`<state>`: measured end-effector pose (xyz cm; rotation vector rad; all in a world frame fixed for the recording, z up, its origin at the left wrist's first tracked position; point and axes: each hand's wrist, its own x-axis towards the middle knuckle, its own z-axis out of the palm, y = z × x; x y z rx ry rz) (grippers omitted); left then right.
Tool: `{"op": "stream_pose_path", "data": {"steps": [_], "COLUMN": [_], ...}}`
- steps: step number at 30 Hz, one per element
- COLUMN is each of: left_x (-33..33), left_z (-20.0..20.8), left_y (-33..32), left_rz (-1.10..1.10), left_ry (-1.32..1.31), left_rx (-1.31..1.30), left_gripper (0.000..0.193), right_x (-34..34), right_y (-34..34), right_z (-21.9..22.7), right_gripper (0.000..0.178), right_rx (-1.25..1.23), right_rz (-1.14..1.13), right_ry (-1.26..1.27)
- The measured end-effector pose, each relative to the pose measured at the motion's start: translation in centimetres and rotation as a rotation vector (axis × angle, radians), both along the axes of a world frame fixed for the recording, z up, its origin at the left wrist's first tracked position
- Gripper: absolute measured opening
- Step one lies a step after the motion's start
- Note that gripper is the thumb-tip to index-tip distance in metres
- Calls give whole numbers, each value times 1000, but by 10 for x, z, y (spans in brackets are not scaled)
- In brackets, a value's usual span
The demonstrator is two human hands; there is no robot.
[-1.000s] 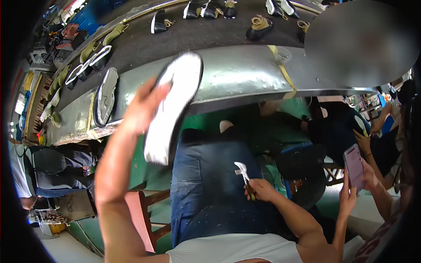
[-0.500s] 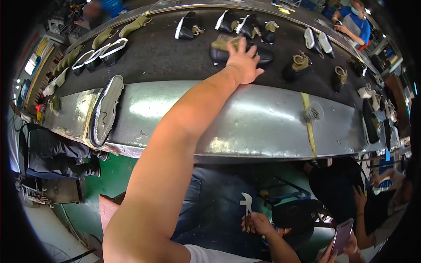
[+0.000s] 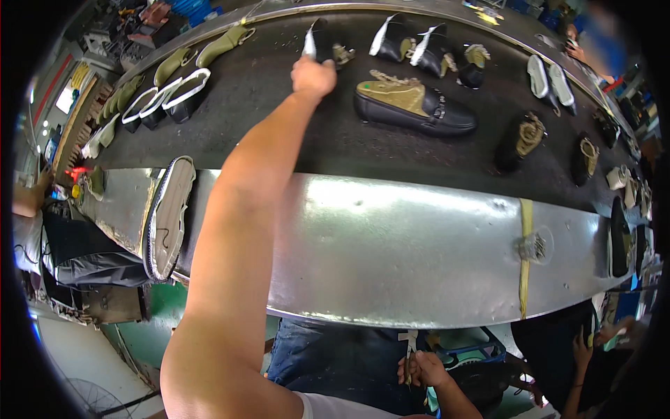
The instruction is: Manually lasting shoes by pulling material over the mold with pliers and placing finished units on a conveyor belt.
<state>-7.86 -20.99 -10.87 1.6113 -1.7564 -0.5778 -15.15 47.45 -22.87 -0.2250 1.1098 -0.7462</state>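
Note:
My left hand (image 3: 313,77) reaches far across a dark work surface, its fingers closed at the near end of a black-and-white shoe upper (image 3: 319,43). That upper lies on its side with an olive piece and cord at its right. To the right of the hand lies a black loafer-shaped shoe (image 3: 447,115) with an olive lining, toe pointing right. Down at my lap my right hand (image 3: 426,369) is wrapped round the handles of a pair of lasting pliers (image 3: 409,342), metal head up.
A shiny metal ledge (image 3: 391,258) runs along the near side, crossed by a yellow strip (image 3: 525,279) beside a clear cup of small metal bits (image 3: 536,246). A pale sole-up shoe (image 3: 169,216) leans at its left. Several uppers stand around, and other people work nearby.
My left hand has gone from the black loafer-shaped shoe, left and farther out, to the black-and-white upper. The whole view has shifted. My right hand still holds the pliers.

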Motion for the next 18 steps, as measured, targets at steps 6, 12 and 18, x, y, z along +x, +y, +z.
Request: {"op": "stream_pose_path", "data": {"steps": [6,12,18], "left_x": [-49,-78,-131], "left_z": [-16,3,11], "left_y": [7,-7,-30], "left_rz": [-216,-363,-296], "left_ry": [-4,-82,-466], "left_rx": [-124,-503,-220], "left_gripper": [46,42,60], "right_x": [-13,-13,-10], "right_y": [-17,-26,-71], "right_z": [-19,-37,-3], "right_gripper": [62,60,50], "right_rx": [15,89,145], "right_rz": [-48,-134,52], "right_ry": [-84,-192,-4]}}
